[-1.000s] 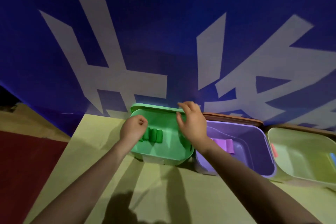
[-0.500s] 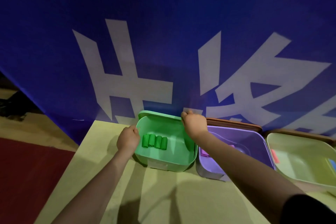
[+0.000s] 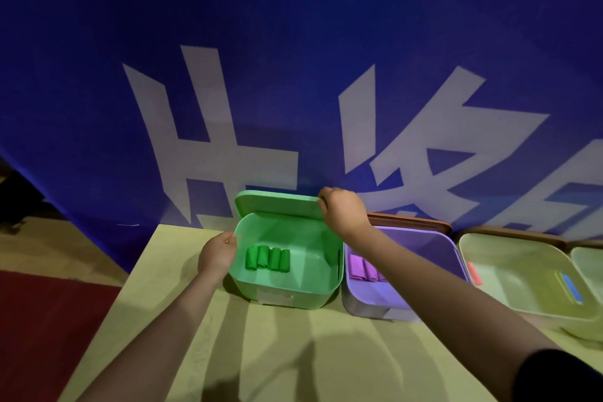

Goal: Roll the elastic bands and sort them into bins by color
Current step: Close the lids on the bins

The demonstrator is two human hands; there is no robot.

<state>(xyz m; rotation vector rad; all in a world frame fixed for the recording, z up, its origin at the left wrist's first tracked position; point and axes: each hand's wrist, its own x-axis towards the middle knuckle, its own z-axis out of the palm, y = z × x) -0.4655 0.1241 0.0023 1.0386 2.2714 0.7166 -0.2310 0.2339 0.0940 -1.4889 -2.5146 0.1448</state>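
So the green bin (image 3: 287,284) sits on the yellowish surface (image 3: 293,352) at about 12 o'clock from the person, lid (image 3: 277,204) tipped up at the back. The right hand (image 3: 342,212) has its fingers curled over the lid's right corner, gripping it. The left hand (image 3: 217,254) is at the bin's left wall, around 9 o'clock of the bin – fingers bent in against the rim, though I can't tell if they actually pinch it or just rest there.

Inside the green bin, four rolled green bands (image 3: 268,258) lie side by side on the floor, toward the left. Just to the 3 o'clock side is the purple bin (image 3: 424,245), touching or nearly so, with rolled purple bands (image 3: 362,268) in it – partly hidden by the right forearm. Further right is a pale green bin (image 3: 509,271) holding a pink band (image 3: 473,273) and a blue band (image 3: 571,288). Big blue banner (image 3: 293,59) behind everything.
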